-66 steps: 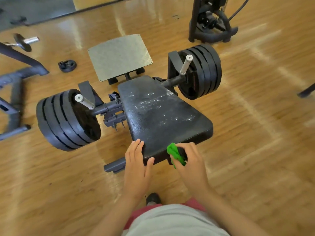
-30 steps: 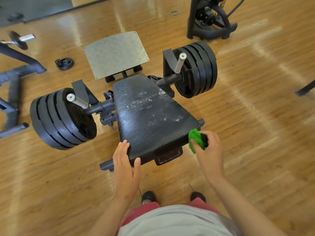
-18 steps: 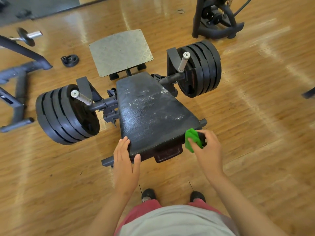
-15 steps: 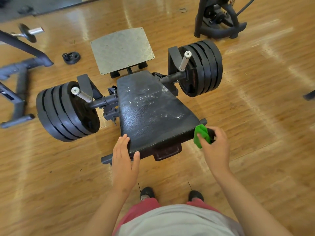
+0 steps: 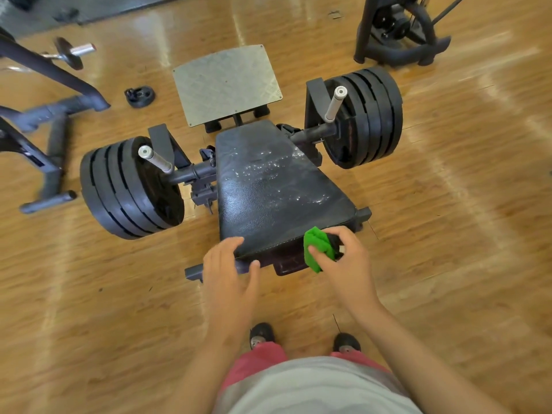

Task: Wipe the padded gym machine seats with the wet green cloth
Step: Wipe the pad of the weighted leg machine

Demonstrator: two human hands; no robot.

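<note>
Green cloth (image 5: 316,248) is bunched up in the right hand (image 5: 348,264), right at the near right corner of the seat pad (image 5: 274,192), down on the front edge rather than up on top. The grip there is a pinch: thumb on one side of the wad, fingers curled round the other. The cloth is squeezed small, so probably only a bit of it touches the vinyl. Left hand (image 5: 230,273) sits on the near left corner of the pad, fingers laid fairly flat over the edge, thumb out by the frame bar (image 5: 194,271). It's holding nothing and looks like it's just steadying.

Progress-wise, I'd say this pad is mostly covered. The top has wet streaks and beads of water across the middle and far part, so it reads as already gone over with the wet cloth. The near strip looks duller, and I can't tell if that's wiped or missed. The job in hand looks like edge work along the front lip. The pad's long sides, in between the weight plates (image 5: 128,189), I can't judge from this angle.

What's left: the task says "seats", plural, and only one pad shows here. The rack at the left (image 5: 50,115) and the machine base at top right (image 5: 400,49) show bare metal on the wooden floor (image 5: 448,234), with no padding I can make out, so any other seats must be out of view.
</note>
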